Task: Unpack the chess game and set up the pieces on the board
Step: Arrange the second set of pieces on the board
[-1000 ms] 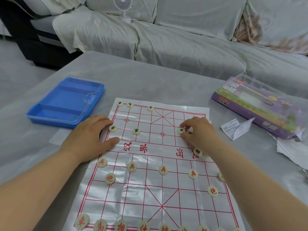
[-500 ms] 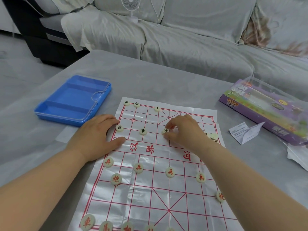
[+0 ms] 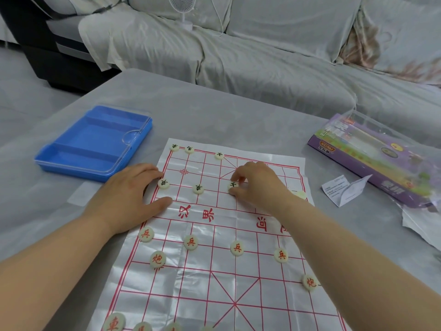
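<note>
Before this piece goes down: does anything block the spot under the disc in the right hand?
Nothing visible. The right hand pinches the cream disc with a black character at a crossing of the white plastic board; the neighbouring disc lies apart, leftward.

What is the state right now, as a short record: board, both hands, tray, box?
board: thin plastic board sheet with red grid, flat on grey table
left hand: flat, pressing the board's left edge
right hand: pinching a cream round piece with black character, on the board
tray: blue plastic tray, left of board
box: purple game box, right of board
</note>
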### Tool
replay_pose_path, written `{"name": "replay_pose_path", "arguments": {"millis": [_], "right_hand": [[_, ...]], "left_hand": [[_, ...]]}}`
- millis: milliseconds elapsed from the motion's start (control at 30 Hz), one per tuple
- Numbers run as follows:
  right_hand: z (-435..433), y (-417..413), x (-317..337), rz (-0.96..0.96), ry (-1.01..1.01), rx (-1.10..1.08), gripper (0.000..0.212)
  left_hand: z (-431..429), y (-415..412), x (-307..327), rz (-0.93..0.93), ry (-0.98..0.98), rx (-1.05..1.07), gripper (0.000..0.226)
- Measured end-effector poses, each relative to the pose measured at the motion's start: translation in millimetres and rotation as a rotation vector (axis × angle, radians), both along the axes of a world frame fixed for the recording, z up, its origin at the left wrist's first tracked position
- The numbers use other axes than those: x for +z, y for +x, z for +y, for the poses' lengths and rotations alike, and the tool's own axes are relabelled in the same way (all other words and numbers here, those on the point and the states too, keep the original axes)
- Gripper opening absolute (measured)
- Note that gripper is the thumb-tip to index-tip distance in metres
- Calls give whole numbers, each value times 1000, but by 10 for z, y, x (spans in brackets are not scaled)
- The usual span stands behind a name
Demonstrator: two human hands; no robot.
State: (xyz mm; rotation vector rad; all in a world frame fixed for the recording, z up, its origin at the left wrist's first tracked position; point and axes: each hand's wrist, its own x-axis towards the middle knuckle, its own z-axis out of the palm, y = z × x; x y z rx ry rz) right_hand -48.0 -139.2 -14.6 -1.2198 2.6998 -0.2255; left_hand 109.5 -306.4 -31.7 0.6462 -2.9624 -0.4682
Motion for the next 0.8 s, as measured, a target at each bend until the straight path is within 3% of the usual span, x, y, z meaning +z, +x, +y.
{"name": "replay_pose_path", "arguments": {"millis": [100,300,800], "right_hand": [[100,-193,87,-13,-46,-38,29],[319,-611,21,-151,-217,-312,27],[25,-701,-89,-169,-246,-221,26]], "left_hand": [[4,-7,-4,2,3,5,65],[11,-19,-15,1,-12,13,66],[15,-38,-24,-1,-21,18,66]]}}
